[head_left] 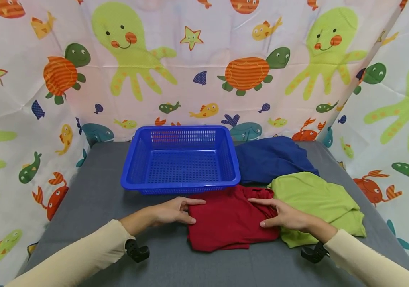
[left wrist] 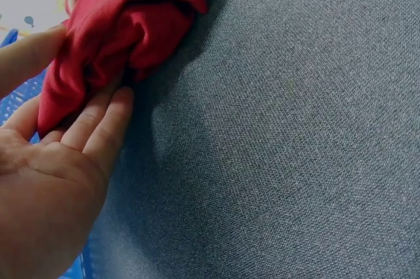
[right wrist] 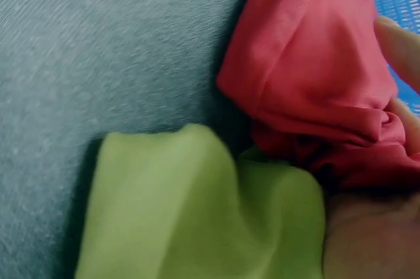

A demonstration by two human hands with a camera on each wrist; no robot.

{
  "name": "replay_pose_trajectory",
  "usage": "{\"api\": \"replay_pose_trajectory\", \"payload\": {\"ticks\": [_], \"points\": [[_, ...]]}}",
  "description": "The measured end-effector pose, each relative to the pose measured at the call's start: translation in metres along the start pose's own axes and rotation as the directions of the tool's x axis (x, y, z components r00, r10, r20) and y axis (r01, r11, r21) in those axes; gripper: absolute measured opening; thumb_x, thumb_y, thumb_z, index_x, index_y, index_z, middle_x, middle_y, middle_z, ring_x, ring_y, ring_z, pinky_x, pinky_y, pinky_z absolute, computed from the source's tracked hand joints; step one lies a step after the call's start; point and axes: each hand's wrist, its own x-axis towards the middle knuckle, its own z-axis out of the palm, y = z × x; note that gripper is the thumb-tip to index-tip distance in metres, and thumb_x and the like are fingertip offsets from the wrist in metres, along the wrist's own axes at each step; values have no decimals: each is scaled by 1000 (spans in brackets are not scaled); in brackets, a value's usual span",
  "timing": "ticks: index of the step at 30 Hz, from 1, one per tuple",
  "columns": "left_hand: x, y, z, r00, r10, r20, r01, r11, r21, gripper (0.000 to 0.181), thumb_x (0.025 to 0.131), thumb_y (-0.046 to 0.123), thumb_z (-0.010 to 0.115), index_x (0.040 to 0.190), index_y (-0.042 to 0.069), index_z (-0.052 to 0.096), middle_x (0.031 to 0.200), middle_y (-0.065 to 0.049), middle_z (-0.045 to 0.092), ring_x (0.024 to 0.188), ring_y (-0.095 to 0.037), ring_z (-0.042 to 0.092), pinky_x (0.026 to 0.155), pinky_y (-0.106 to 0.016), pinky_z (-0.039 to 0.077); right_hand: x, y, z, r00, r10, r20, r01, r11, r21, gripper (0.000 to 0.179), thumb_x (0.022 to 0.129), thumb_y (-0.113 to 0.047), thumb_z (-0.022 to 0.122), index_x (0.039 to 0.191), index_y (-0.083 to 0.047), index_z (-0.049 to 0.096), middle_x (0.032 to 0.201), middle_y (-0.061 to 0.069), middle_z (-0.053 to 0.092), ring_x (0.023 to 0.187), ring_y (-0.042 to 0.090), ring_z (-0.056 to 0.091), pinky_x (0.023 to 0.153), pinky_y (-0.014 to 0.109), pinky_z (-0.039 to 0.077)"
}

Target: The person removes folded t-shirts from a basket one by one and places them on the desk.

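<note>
A folded red garment (head_left: 231, 217) lies on the grey surface in front of the blue basket, creased and bunched at its right end. My left hand (head_left: 170, 211) holds its left edge; in the left wrist view several fingers (left wrist: 98, 125) reach under the bunched fabric, with another digit against its upper side. At the right end, my right hand (head_left: 287, 215) holds the garment, thumb and index finger over the top and the other fingers mostly hidden. A lime-green folded garment (head_left: 315, 199) lies beside and partly under the right hand.
The blue plastic basket (head_left: 181, 186) with perforated walls stands behind the red garment, nothing inside it. A navy folded cloth (head_left: 272, 159) lies right of the basket. A curtain (head_left: 204, 56) printed with sea animals encloses the back and sides of the grey tabletop (head_left: 104, 175).
</note>
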Motion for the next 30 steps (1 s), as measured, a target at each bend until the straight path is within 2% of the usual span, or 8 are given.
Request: {"api": "replay_pose_trajectory", "payload": {"ticks": [3, 10, 19, 30], "points": [[0, -1, 0, 1000, -15, -3, 15, 1000, -5, 68, 94, 3, 67, 156, 12, 40, 130, -11, 65, 99, -10, 63, 88, -27, 55, 1, 4, 1, 1000, -10, -2, 10, 1000, -10, 71, 93, -17, 72, 156, -11, 39, 156, 24, 38, 126, -4, 41, 101, 18, 40], [-1, -5, 1, 999, -51, -16, 50, 998, -41, 67, 94, -3, 64, 155, 12, 42, 117, -8, 64, 97, -13, 66, 89, -37, 60, 3, 10, 4, 1000, -8, 1, 8, 1000, -10, 73, 93, -17, 73, 156, -9, 38, 154, 24, 40, 123, -3, 43, 100, 17, 40], [1, -13, 2, 999, -28, -42, 24, 997, -77, 68, 92, -7, 62, 155, 12, 43, 115, -8, 67, 95, -14, 69, 81, -34, 62, 4, 11, 2, 1000, 8, 11, -8, 999, -42, 74, 92, -21, 74, 157, -13, 38, 155, 23, 40, 125, -4, 41, 101, 17, 39], [-3, -16, 1, 999, -5, -46, 2, 996, -86, 66, 93, -1, 63, 154, 9, 42, 119, -9, 68, 99, -15, 69, 86, -39, 61, 0, 6, -4, 998, 66, 20, -66, 998, 1, 71, 94, -19, 71, 156, -12, 38, 159, 24, 35, 126, -3, 40, 100, 17, 40]]}}
